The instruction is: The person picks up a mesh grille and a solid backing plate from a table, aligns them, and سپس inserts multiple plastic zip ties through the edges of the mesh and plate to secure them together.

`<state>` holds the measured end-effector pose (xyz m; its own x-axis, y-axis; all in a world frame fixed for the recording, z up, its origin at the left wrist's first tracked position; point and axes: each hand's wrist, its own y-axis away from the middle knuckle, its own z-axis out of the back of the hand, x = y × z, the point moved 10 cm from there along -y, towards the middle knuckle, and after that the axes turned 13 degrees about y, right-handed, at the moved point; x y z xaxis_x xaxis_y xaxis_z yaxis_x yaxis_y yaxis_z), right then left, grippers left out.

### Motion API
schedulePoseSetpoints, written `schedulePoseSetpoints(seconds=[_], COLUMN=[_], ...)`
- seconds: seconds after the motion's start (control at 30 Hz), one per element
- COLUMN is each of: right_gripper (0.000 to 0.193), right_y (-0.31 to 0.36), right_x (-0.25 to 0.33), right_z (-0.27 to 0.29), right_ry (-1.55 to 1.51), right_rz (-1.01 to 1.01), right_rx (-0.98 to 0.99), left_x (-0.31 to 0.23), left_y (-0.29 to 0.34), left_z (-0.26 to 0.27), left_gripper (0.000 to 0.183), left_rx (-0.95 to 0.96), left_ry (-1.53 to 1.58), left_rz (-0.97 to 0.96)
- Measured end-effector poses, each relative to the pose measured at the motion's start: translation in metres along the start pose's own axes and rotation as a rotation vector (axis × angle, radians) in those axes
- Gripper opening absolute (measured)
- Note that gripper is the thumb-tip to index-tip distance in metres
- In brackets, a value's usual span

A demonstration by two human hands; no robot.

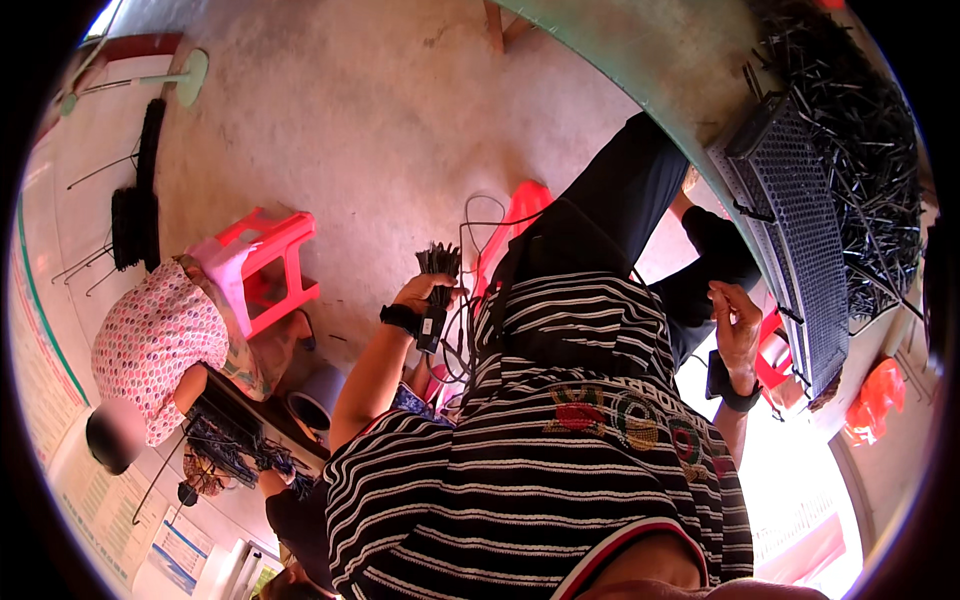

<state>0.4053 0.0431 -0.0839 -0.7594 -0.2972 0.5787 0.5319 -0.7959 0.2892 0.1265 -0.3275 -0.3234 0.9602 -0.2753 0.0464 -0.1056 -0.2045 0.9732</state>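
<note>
My left hand is closed around a bundle of slender black pieces, whose ends fan out above the fingers. A dark block with a small pale label shows just below that hand, beside a dark wristband. On the other side, my right hand is raised with its fingers curled toward the thumb. Whatever it may pinch is too small to make out. It is nearest to a black perforated rack at the edge of the green table. Behind the rack lies a big heap of thin black pieces.
Thin cables hang beside my left hand and my lap. A red stool stands at the left by a person in a patterned top. That person is near a tray of dark pieces. An orange-red bag is at the far right.
</note>
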Motion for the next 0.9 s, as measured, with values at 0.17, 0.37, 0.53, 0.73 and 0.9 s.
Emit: schedulePoseSetpoints(seconds=[0.17,0.37,0.53,0.73,0.9], right_gripper=[0.013,0.012,0.029,0.054,0.031], right_y=[-0.001,-0.029,-0.043,-0.036,-0.011], right_x=[0.004,0.049,0.142,0.210,0.205], right_z=[-0.001,-0.015,-0.069,-0.108,-0.113], right_ry=[0.008,-0.026,-0.057,-0.077,-0.372], right_rz=[0.011,0.163,0.523,0.756,0.717], right_rx=[0.015,0.078,0.327,0.421,0.816], left_x=[0.012,-0.068,-0.077,-0.036,-0.003], left_y=[-0.017,0.071,0.159,0.206,0.223], left_z=[-0.012,-0.075,-0.171,-0.244,-0.292], left_gripper=[0.022,0.037,0.043,0.064,0.059], left_rx=[0.167,0.470,0.633,0.826,1.248], left_ry=[0.145,-0.287,-0.643,-0.639,-1.041], left_rz=[0.051,-0.368,-0.344,-0.098,-0.028])
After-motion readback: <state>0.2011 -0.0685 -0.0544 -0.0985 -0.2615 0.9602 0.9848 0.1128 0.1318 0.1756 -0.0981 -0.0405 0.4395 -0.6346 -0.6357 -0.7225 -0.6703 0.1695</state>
